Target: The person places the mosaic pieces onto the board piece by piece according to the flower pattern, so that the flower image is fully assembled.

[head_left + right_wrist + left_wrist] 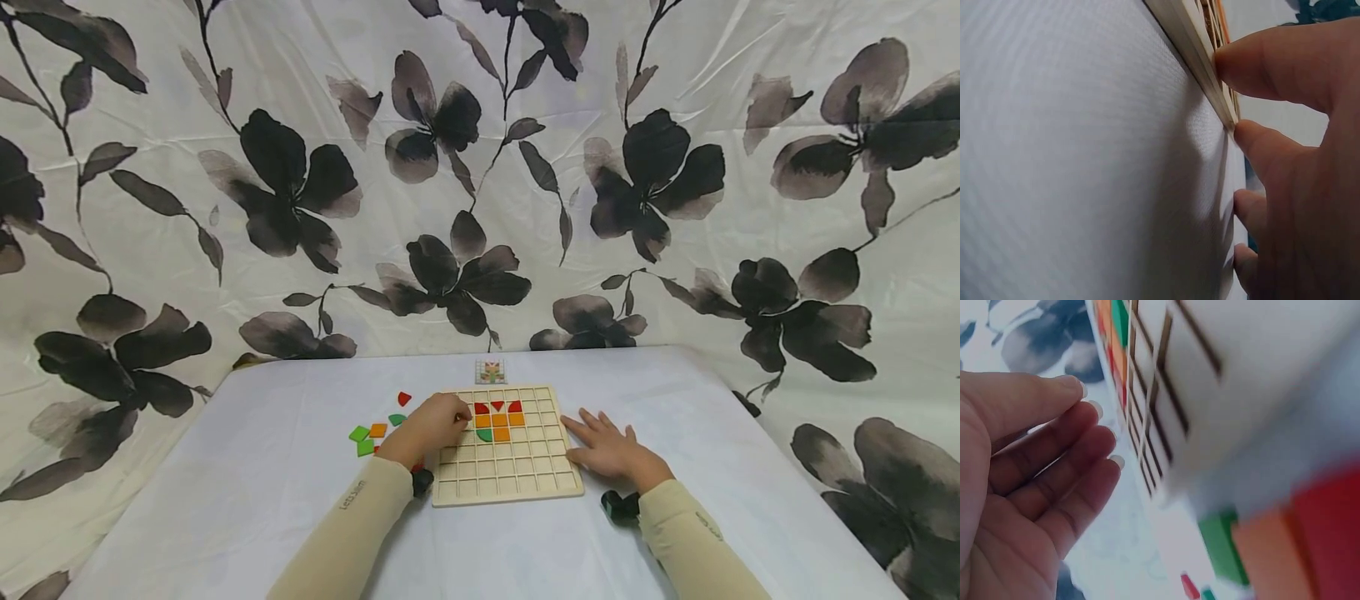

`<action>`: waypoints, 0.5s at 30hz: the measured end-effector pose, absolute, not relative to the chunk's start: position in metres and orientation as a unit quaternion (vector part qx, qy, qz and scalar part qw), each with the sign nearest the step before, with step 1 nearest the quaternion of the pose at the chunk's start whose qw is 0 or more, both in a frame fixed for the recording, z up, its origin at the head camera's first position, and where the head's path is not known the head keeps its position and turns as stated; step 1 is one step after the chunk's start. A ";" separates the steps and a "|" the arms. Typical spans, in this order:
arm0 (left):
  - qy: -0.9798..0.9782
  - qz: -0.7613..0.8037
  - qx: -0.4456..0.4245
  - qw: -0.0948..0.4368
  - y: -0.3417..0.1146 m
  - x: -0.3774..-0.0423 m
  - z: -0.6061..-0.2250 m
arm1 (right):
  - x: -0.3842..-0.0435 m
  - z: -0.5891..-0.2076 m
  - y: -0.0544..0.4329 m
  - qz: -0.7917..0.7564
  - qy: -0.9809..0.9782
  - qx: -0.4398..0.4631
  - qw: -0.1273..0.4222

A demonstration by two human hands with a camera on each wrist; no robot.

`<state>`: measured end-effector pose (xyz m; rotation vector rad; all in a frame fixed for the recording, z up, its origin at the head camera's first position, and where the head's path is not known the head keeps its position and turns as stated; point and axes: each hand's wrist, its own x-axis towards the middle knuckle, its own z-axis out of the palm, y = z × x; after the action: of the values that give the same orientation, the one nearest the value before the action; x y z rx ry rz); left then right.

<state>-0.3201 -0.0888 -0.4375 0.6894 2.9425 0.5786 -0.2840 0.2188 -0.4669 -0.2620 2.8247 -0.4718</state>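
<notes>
A pale wooden grid board [510, 479] lies on the table, with red pieces [515, 407], orange squares [500, 421] and a green quarter-round piece [484, 435] set in its upper cells. Over the board's left side hovers my left hand [435, 429], its fingertips beside the leftmost red piece. In the left wrist view the thumb and index tips [1088, 403] come close together, the other fingers gently bent, and no piece shows between them. My right hand [611, 450] spreads its fingers at the board's right edge; thumb and index fingertip [1244, 128] touch that edge.
Loose pieces lie left of the board: green squares [359, 433], an orange square [378, 430], a red piece [404, 398] and a green one [397, 419], some partly behind the left forearm. A small patterned card [491, 372] sits beyond the board. A floral cloth [450, 167] hangs behind.
</notes>
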 end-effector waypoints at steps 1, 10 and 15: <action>0.958 0.188 0.216 0.029 -0.093 -0.321 -0.436 | -0.284 -0.466 0.218 -0.163 0.974 -0.090 0.132; 0.976 0.178 0.118 0.036 -0.135 -0.326 -0.431 | -0.285 -0.466 0.218 -0.161 0.974 -0.088 0.135; 0.982 0.165 0.067 0.060 -0.157 -0.330 -0.430 | -0.285 -0.464 0.216 -0.162 0.973 -0.082 0.141</action>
<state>-0.3297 -0.1575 -0.4301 0.2024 2.9736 0.4990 -0.2845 0.2161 -0.4643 -0.2380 2.8094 -0.4667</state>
